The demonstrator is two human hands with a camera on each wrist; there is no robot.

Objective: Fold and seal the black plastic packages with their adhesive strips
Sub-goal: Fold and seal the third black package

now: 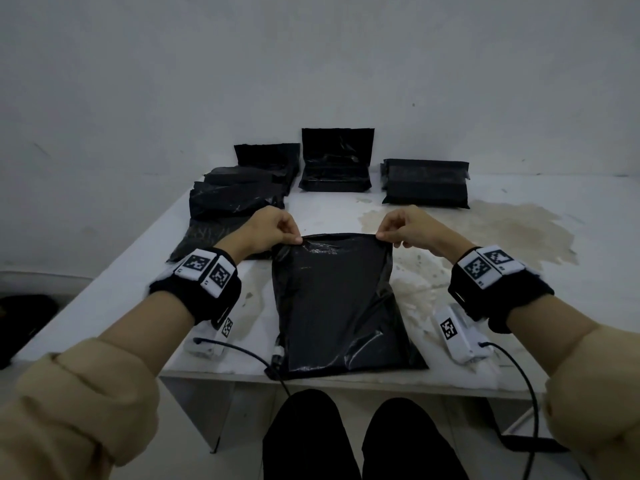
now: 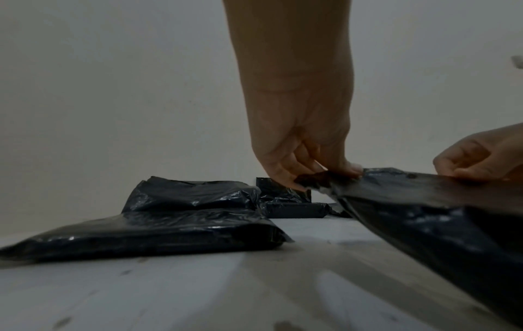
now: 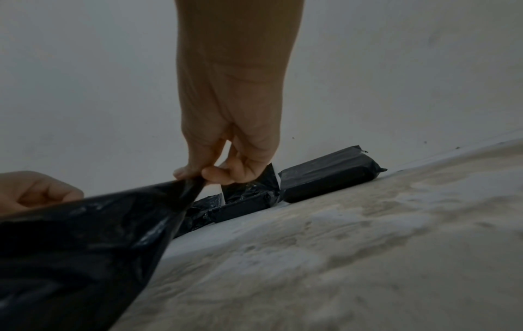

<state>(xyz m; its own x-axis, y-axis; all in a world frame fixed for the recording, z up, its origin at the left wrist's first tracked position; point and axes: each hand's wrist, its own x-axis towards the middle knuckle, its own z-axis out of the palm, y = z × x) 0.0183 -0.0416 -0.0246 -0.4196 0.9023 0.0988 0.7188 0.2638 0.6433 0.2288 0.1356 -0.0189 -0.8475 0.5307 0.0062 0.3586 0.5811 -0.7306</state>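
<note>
Both hands, left hand [image 1: 273, 227] and right hand [image 1: 405, 226], pinch the bag's [image 1: 337, 299] far corners — thin, slippery, floppy film, best gripped at its edge.

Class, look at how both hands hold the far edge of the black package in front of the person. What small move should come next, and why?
Probably fold that far edge toward the person. The left hand and right hand each pinch a far corner of the black package, raising its edge off the table, while its near part lies flat. Whether an adhesive strip is exposed cannot be seen.
</note>
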